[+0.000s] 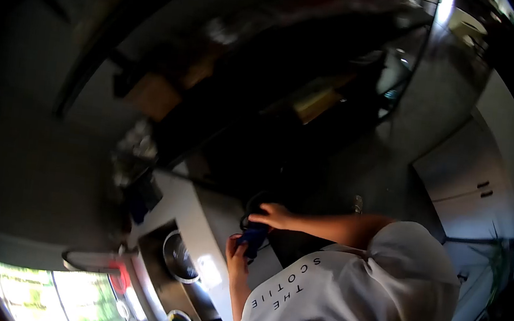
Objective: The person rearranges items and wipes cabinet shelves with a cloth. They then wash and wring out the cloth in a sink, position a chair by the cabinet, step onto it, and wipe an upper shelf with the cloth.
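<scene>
- I have the dark blue thing (253,238) out past the sink (185,298), off its edge nearer my shirt (349,298).
- My left hand (238,254), closer to the sink, is part-closed round its near side; my right hand (271,215), farther from the sink, curls over its dark end.
- I'd judge it light and fairly stiff, though dimness hides its material; gripping both ends seems steadiest.
</scene>
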The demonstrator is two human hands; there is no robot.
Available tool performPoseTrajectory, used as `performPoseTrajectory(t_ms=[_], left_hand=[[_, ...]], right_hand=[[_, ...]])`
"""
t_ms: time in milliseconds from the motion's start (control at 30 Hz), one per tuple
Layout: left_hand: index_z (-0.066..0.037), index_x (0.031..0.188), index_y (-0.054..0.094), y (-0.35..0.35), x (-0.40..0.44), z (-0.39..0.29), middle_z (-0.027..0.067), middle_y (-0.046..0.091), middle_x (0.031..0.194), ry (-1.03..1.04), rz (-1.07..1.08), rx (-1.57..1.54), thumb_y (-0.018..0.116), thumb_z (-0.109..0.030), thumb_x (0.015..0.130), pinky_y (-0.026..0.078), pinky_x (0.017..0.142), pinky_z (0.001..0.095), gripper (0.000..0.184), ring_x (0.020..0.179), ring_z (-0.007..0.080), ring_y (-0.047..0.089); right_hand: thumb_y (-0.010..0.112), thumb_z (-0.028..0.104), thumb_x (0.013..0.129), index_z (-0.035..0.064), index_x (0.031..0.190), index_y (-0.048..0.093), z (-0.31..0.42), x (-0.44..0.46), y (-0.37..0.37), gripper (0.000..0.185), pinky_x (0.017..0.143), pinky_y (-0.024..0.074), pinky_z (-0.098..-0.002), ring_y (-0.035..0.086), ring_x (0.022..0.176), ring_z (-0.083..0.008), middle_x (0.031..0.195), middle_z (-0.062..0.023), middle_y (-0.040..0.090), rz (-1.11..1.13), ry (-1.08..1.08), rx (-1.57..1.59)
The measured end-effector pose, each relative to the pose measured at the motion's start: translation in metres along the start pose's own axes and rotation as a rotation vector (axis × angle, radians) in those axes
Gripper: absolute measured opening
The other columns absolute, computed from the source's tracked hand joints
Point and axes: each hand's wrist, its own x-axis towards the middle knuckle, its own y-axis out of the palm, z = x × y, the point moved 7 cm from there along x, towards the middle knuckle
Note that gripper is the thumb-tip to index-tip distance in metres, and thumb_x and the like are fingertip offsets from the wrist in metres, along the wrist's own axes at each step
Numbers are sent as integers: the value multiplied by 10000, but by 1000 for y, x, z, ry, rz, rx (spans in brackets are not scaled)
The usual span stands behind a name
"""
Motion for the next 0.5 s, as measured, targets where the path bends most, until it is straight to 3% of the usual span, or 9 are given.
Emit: performPoseTrajectory(t_ms=[67, 100, 167, 233, 300, 400, 433, 467, 500], left_hand=[[-77, 1088, 573, 98, 19, -3, 33, 573, 934, -41, 146, 102, 655, -83, 897, 481, 731, 265, 208, 882, 157, 584], [-58, 1107, 567, 149, 28, -4, 41, 576, 960, 53, 233, 151, 695, -101, 881, 474, 798, 276, 263, 916, 168, 581], [-38, 1126, 561, 248, 45, 2, 50, 579, 986, 139, 360, 198, 735, -120, 865, 467, 866, 288, 324, 950, 179, 578], [9, 1190, 528, 335, 68, 17, 88, 579, 1079, 42, 369, 296, 796, -153, 825, 431, 952, 313, 481, 1025, 196, 557], [27, 1246, 511, 435, 73, 6, 127, 579, 1144, 52, 537, 360, 821, -154, 797, 429, 962, 332, 575, 1072, 200, 545], [-11, 1172, 583, 568, 68, -18, 118, 610, 994, 603, 604, 660, 810, -144, 803, 472, 871, 333, 454, 950, 230, 604], [-11, 1172, 583, 607, 73, -17, 118, 610, 994, 608, 634, 654, 810, -144, 803, 472, 871, 333, 454, 950, 230, 604], [-24, 1119, 601, 646, 71, -23, 116, 608, 964, 812, 710, 758, 811, -136, 799, 483, 826, 345, 399, 909, 251, 612], [-36, 1067, 620, 683, 65, -25, 114, 605, 934, 1023, 777, 857, 812, -128, 796, 494, 782, 356, 344, 867, 273, 619]], right_hand=[[682, 596, 845, 20, 1020, 654, -2, -21, -100, 603, 501, 468, -288, 590, 566, -170, 812, -95, 648, -103, 115, 110], [674, 567, 871, 43, 1039, 657, -3, -32, -148, 551, 557, 440, -262, 584, 665, -134, 802, -68, 641, -199, 69, 191], [670, 536, 891, 49, 1088, 644, -15, -55, -236, 526, 621, 436, -253, 581, 783, -118, 862, -37, 643, -341, 90, 530], [675, 517, 899, 39, 1167, 617, -11, -91, -330, 550, 624, 434, -262, 577, 809, -118, 952, -26, 641, -442, 74, 585], [678, 526, 896, 17, 1252, 567, -2, -130, -412, 631, 657, 474, -273, 603, 864, -125, 1031, -46, 643, -549, 36, 582], [681, 516, 897, 34, 1297, 526, -22, -186, -525, 645, 710, 533, -300, 643, 897, -132, 1015, -49, 644, -765, 68, 611], [682, 514, 898, 41, 1293, 520, -34, -207, -563, 637, 720, 547, -302, 657, 884, -138, 997, -49, 646, -872, 132, 586], [652, 479, 931, 62, 1236, 550, -18, -229, -593, 527, 631, 538, -278, 651, 767, -126, 930, -40, 644, -905, 40, 580], [652, 479, 931, 62, 1236, 550, -20, -244, -620, 527, 631, 538, -278, 651, 767, -126, 930, -40, 644, -931, 35, 581]])
